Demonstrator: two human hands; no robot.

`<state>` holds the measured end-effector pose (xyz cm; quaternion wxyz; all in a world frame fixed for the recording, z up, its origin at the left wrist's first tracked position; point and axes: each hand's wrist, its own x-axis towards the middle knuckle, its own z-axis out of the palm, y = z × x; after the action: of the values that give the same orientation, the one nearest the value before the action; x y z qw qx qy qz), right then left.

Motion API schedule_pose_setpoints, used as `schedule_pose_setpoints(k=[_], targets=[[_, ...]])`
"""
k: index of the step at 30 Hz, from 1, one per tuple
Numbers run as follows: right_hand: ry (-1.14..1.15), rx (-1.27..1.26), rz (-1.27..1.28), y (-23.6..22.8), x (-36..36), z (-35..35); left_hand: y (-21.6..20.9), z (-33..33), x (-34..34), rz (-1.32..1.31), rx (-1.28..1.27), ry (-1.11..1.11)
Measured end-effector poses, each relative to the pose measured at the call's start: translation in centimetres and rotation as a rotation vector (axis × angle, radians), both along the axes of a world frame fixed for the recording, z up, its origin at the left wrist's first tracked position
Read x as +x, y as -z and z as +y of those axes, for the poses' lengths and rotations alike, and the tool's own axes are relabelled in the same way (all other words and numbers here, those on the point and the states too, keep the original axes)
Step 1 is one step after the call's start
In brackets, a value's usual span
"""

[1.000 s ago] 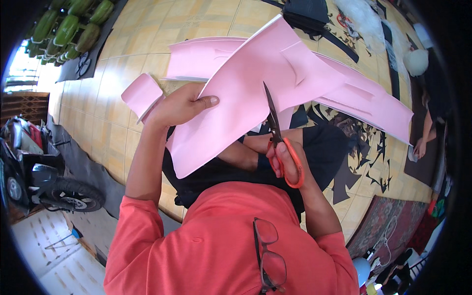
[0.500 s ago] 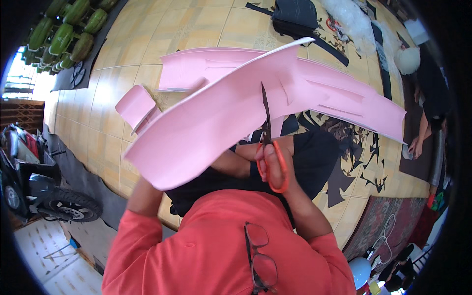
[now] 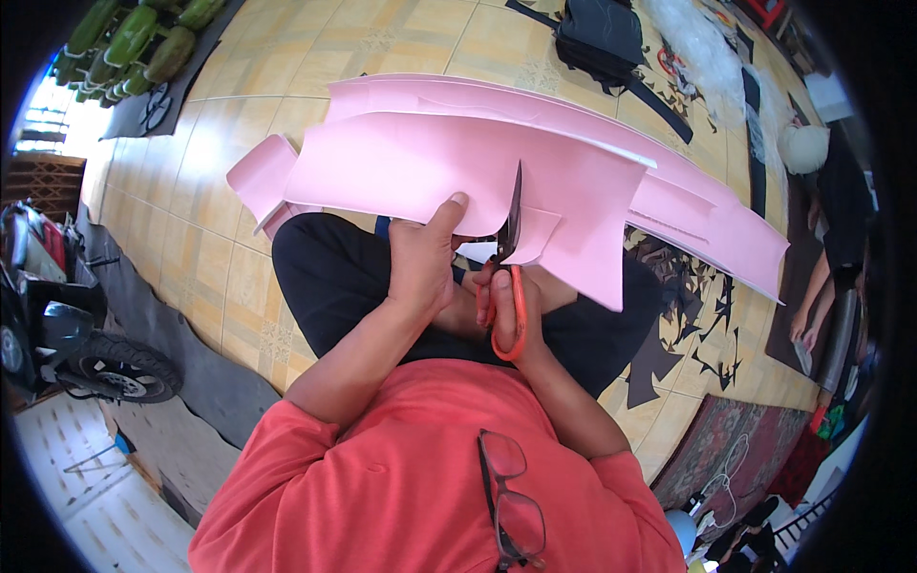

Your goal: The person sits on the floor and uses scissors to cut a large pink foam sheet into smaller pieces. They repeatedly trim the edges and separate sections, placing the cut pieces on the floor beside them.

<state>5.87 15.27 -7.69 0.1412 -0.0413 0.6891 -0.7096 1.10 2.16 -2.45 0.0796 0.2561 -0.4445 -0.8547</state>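
Observation:
My left hand (image 3: 420,263) grips the near edge of a pink sheet (image 3: 392,162), thumb on top and the other fingers hidden beneath. In my right hand (image 3: 528,310) are scissors (image 3: 515,215) with orange handles and dark blades. One blade lies over the pink sheet, pointing away from me; the other is mostly hidden. Right beside the blades, a cut flap (image 3: 535,239) shows at the sheet's near edge. The sheet is held above my crossed legs. Behind it, another long pink piece (image 3: 707,205) with cut slots rests on the floor.
A smaller pink piece (image 3: 260,177) lies at left. Dark scraps (image 3: 659,277) litter the tiled floor at right, near another person's hands (image 3: 807,329). A black backpack (image 3: 600,43) sits at the far side. A motorbike (image 3: 115,368) stands at left, green gas cylinders (image 3: 129,38) beyond it.
The pink sheet has turned to lie more crosswise and flatter. My left hand has come from under its left end to its near edge. The scissors' blades now overlap the sheet beside the flap.

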Motion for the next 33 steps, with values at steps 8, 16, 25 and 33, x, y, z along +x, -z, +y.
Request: schedule_pose_setpoints(k=[8, 16, 25, 33], targets=[[-0.033, 0.000, -0.011, -0.2, 0.2, -0.1, 0.1, -0.8, 0.3, -0.062, -0.040, 0.050], [-0.200, -0.292, -0.457, -0.7, 0.1, 0.7, 1.6, -4.4, -2.1, -0.106, -0.485, 0.145], [-0.423, -0.272, -0.556, -1.1, -1.4, 4.0, 0.7, -5.5, -1.6, -0.096, -0.508, 0.306], [-0.177, -0.251, -0.325, -0.2, 0.3, 0.8, 0.0, -4.0, -1.1, -0.116, -0.397, 0.373]])
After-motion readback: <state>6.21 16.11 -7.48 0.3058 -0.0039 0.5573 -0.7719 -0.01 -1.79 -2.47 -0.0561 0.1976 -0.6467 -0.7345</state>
